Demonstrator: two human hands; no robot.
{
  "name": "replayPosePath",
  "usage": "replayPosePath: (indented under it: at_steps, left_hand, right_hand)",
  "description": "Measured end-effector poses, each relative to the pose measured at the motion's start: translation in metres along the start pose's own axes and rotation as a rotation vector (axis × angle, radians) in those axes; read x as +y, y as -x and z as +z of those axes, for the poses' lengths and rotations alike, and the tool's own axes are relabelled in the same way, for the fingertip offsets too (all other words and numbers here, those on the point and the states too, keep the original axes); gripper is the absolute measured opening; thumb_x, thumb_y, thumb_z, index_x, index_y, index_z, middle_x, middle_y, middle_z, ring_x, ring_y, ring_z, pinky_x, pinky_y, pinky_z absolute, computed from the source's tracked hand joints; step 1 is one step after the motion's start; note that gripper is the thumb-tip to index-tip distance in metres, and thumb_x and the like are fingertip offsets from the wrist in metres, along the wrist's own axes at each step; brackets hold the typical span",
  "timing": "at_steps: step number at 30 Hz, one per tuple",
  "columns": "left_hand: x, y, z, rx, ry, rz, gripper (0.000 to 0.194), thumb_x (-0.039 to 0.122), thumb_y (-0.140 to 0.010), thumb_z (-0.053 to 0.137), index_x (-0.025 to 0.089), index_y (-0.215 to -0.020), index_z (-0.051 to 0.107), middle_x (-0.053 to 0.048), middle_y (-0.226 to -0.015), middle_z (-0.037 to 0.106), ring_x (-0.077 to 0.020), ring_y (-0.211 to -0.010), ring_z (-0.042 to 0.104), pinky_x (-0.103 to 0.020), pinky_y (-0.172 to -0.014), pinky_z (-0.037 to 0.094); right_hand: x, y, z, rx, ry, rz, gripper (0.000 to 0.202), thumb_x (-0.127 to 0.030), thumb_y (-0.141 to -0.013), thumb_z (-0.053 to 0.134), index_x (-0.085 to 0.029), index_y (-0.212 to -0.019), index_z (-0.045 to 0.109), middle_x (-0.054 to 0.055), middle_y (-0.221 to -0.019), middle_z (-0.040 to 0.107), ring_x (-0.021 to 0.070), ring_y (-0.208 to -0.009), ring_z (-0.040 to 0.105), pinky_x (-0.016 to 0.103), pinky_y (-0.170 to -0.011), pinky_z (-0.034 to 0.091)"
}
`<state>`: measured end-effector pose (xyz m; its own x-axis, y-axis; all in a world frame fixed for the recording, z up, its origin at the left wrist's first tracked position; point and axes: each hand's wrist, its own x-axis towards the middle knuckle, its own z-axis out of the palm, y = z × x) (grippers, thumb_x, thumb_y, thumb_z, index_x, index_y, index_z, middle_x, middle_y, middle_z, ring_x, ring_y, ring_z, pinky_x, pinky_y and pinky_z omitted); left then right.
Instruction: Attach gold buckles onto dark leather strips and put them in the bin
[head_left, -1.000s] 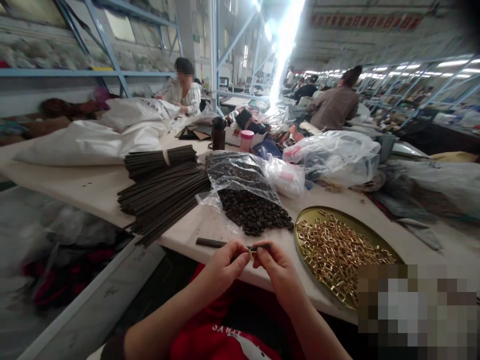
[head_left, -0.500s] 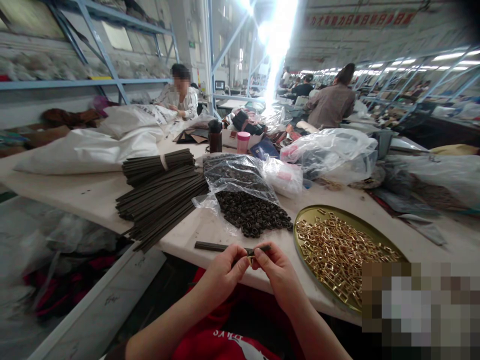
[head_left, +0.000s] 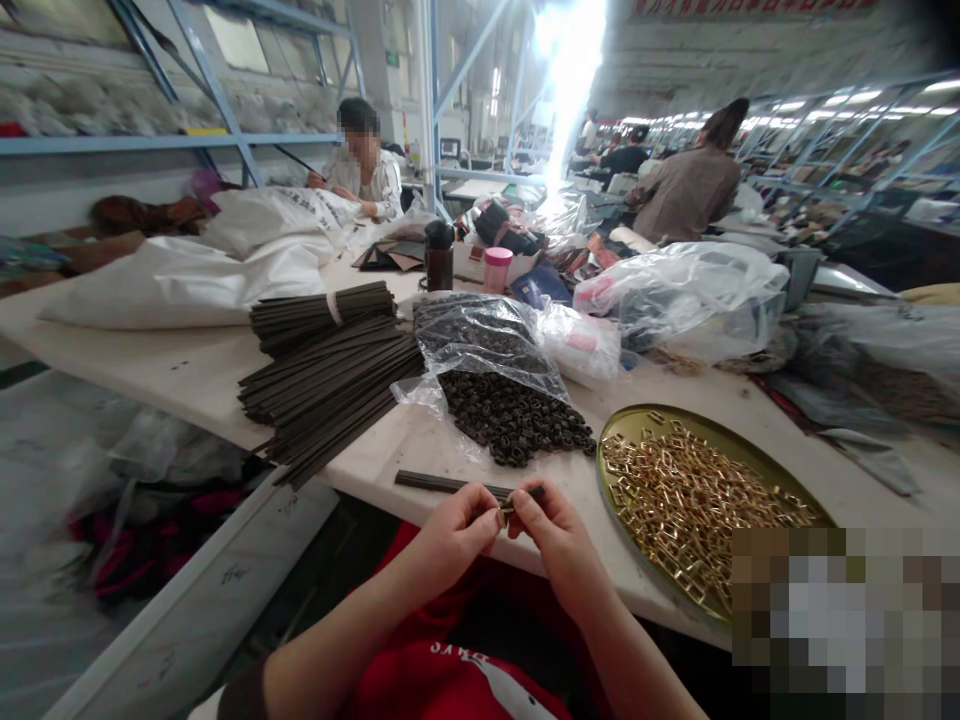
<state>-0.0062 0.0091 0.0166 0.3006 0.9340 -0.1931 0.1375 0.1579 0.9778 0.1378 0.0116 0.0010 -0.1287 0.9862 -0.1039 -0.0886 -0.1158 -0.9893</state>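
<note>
Both hands are working close together just over the near table edge, fingertips nearly meeting. Left hand [head_left: 466, 525] is pinching a small gold rectangular ring [head_left: 506, 507] between thumb and fingers, grip closed down to the part. Right hand [head_left: 546, 515] is also closed, thumb and fingers holding a short dark strip [head_left: 535, 494] right at the ring. Can't tell whether the strip is passing through the ring; fingertips are covering the joint.

Loose dark strips [head_left: 431, 482] are lying flat on the table [head_left: 180, 365], right ends running behind the left hand. Beyond, dark loops [head_left: 517, 420] are spilling from a clear plastic bag [head_left: 487, 345]. Left of that, a fanned stack of long dark strips [head_left: 322, 400] is sitting just in front of a banded bundle [head_left: 319, 318]. Right of the hands, a round gold tray [head_left: 626, 420] is holding a heap of gold rectangular rings [head_left: 686, 500].

Farther back, a dark bottle [head_left: 439, 265] and a pink-lidded cup [head_left: 496, 272] are standing upright, side by side. A co-worker [head_left: 386, 185] is sitting across, behind white sacks [head_left: 187, 285].
</note>
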Motion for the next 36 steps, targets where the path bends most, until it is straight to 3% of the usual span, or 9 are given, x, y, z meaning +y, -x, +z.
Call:
replayPosePath:
  at_steps: [5,14,23,28,36]
  left_hand:
    - [-0.0004,0.0010,0.0003,0.012,0.011,-0.018,0.020,0.034,-0.078,0.047,0.017,-0.069,0.043,0.007,-0.054,0.042,-0.0075,-0.050,0.035,-0.021,-0.049,0.028]
    - [-0.0016,0.0032,-0.0028,0.032,-0.025,-0.024,0.017,0.032,-0.078,0.046,0.017,-0.070,0.044,0.006,-0.057,0.043,-0.0083,-0.053,0.039,-0.021,-0.051,0.031]
    - [-0.0057,0.0028,-0.0010,0.018,0.045,-0.015,0.021,0.037,-0.080,0.046,0.017,-0.074,0.045,0.007,-0.054,0.040,-0.0071,-0.049,0.035,-0.020,-0.047,0.029]
    - [-0.0043,0.0035,-0.0009,0.021,0.078,-0.044,0.017,0.031,-0.079,0.047,0.017,-0.071,0.044,0.007,-0.053,0.041,-0.0066,-0.048,0.035,-0.020,-0.047,0.028]
    - [0.0038,0.0079,0.0022,0.053,-0.041,0.017,0.018,0.032,-0.080,0.046,0.016,-0.074,0.049,0.005,-0.058,0.043,-0.0088,-0.054,0.040,-0.021,-0.051,0.032]
  right_hand:
    - [0.0039,-0.0008,0.0001,-0.012,-0.171,0.099,0.027,-0.043,-0.073,0.059,-0.019,-0.084,0.055,-0.003,-0.063,0.054,0.0104,-0.058,0.048,0.026,-0.063,0.039]
    - [0.0033,-0.0007,-0.0034,-0.088,-0.135,0.115,0.025,-0.039,-0.071,0.064,-0.020,-0.084,0.056,-0.004,-0.063,0.056,0.0098,-0.060,0.050,0.025,-0.064,0.040]
    - [0.0050,0.0018,-0.0009,0.018,0.113,-0.064,0.023,-0.039,-0.074,0.061,-0.020,-0.086,0.058,0.000,-0.071,0.060,0.0130,-0.065,0.053,0.027,-0.063,0.044]
    - [0.0051,0.0031,-0.0046,-0.045,-0.033,0.039,0.024,-0.040,-0.073,0.062,-0.020,-0.087,0.059,-0.002,-0.066,0.059,0.0113,-0.062,0.054,0.027,-0.064,0.044]
    - [0.0016,0.0049,0.0003,0.019,-0.165,0.100,0.025,-0.038,-0.066,0.070,-0.020,-0.079,0.059,-0.004,-0.065,0.059,0.0084,-0.059,0.052,0.024,-0.062,0.042]
